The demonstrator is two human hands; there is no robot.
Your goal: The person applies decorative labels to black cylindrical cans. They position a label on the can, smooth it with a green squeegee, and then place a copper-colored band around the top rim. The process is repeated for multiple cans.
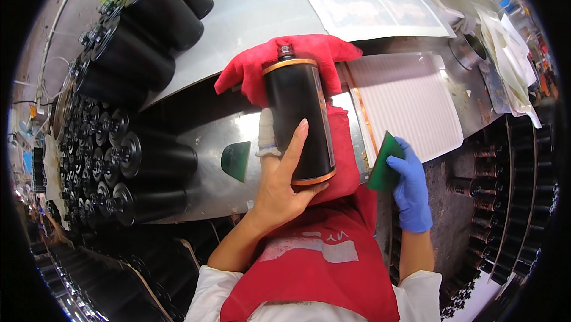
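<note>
A black bottle point(289, 125) with copper-coloured bands at both ends lies tilted on a red cloth point(348, 137). Its neck, with a dark fitting, points away from me. My left hand point(279, 188) is wrapped round the bottle's lower part, and a white wrap covers one of its fingers. A patterned strip shows along the bottle's right side. In a blue glove, my right hand point(413, 185) grips a green scraper point(383, 166) to the right of the bottle, apart from it. Another green scraper point(237, 161) lies on the metal bench, left of my left hand.
Black bottles point(157, 155) crowd the left side, with larger ones point(134, 57) behind. A ribbed white sheet point(410, 105) with a copper-coloured strip lies at right. Behind it are printed sheets point(380, 9) and a metal can point(468, 49). Racks of dark bottles point(485, 203) stand at lower right.
</note>
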